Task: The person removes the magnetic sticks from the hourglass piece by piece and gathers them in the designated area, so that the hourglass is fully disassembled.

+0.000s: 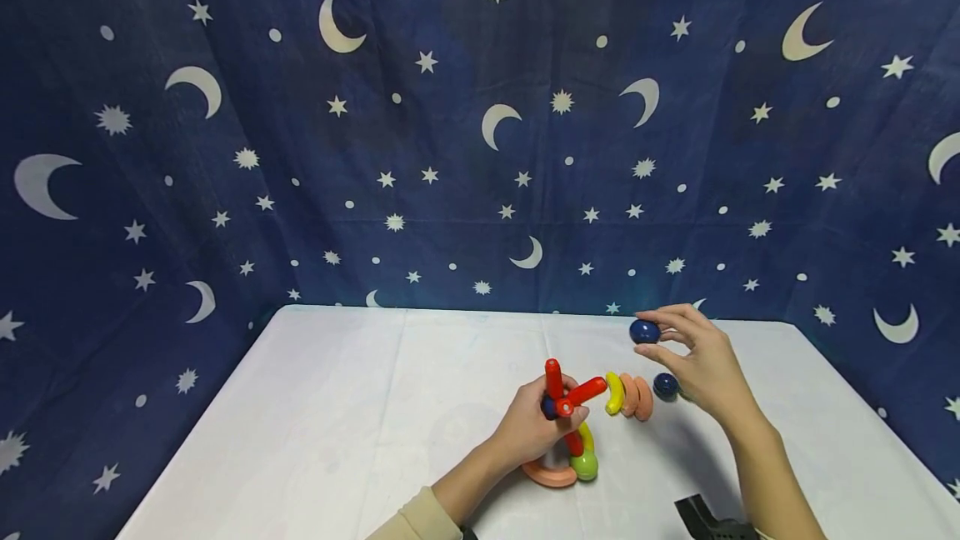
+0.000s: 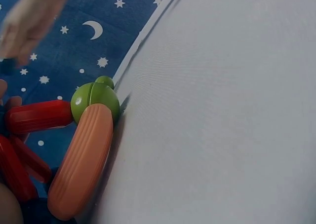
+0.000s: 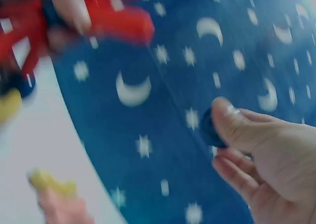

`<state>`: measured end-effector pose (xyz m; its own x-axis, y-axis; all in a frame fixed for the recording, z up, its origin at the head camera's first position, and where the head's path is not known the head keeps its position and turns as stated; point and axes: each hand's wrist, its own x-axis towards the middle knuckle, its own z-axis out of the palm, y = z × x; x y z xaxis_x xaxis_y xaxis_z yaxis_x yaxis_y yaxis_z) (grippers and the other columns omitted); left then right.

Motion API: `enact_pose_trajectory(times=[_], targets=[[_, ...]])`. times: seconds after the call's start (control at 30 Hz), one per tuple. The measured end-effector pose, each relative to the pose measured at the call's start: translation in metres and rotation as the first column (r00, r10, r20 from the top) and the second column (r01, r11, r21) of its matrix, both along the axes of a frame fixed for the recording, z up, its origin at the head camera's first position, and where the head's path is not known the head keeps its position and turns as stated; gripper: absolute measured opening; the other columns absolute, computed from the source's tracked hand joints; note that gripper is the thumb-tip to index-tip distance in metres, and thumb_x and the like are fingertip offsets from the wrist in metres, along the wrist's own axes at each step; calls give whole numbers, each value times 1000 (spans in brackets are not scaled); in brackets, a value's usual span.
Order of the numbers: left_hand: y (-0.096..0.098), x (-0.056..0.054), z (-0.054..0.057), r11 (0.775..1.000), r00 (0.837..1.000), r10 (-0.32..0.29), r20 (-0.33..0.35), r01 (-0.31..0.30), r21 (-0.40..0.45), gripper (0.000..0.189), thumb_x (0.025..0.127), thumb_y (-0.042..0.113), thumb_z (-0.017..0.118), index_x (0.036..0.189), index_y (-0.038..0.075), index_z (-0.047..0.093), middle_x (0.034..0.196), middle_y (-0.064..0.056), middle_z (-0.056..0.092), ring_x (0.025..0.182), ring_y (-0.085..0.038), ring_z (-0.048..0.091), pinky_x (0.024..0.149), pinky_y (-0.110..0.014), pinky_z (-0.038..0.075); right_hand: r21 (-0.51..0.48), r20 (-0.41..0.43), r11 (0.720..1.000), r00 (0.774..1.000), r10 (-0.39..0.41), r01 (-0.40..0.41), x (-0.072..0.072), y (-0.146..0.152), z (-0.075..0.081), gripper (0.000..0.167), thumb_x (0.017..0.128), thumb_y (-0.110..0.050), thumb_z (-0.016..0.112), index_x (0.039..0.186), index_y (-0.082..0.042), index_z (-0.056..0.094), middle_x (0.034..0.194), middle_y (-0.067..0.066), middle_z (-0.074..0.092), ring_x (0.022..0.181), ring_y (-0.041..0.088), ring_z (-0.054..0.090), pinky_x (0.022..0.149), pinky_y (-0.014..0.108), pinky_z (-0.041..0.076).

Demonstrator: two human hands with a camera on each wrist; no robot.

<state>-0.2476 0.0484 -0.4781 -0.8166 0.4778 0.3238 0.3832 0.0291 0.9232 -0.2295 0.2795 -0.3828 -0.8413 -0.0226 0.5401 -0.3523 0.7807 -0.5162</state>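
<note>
My left hand (image 1: 527,427) grips a toy structure of red sticks (image 1: 587,391) joined at a dark blue ball (image 1: 549,407). Its lower part, with a green ball (image 1: 584,466), a curved orange piece (image 1: 551,475) and a curved yellow piece (image 1: 587,437), is at the tabletop; whether it touches cannot be told. Raised to the right, my right hand (image 1: 703,363) pinches a dark blue ball (image 1: 645,332) between thumb and fingers, apart from the structure. The left wrist view shows the green ball (image 2: 101,103) against the end of the ridged orange piece (image 2: 81,159). The palm hides part of the structure.
Between the hands, a loose curved yellow piece (image 1: 614,393) lies beside two curved orange pieces (image 1: 637,398). Another dark blue ball (image 1: 664,386) rests on the white table (image 1: 337,407), just under the right hand. Behind the table hangs a starry blue cloth (image 1: 450,140).
</note>
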Motion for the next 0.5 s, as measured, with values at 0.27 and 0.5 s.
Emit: enact_pose_trajectory(times=[0.27,0.5], targets=[[0,0,-1,1000,1000,0,3,0,4,25,85,25,68,105,13,61,85,-2,65,76,-3,58,74,-22,51,72,194,988,969,-151,139,-2,94,-50,42,82,-17,73,120,-2,62,114,25,61,95,18,67,75,26,55],[1,0,-1,1000,1000,0,-5,0,7,24,85,25,68,104,13,61,84,-2,65,75,-3,58,74,-22,50,106,426,974,876,-226,200,1,128,-85,51,85,-24,70,127,3,55,125,35,50,113,55,50,85,59,47]])
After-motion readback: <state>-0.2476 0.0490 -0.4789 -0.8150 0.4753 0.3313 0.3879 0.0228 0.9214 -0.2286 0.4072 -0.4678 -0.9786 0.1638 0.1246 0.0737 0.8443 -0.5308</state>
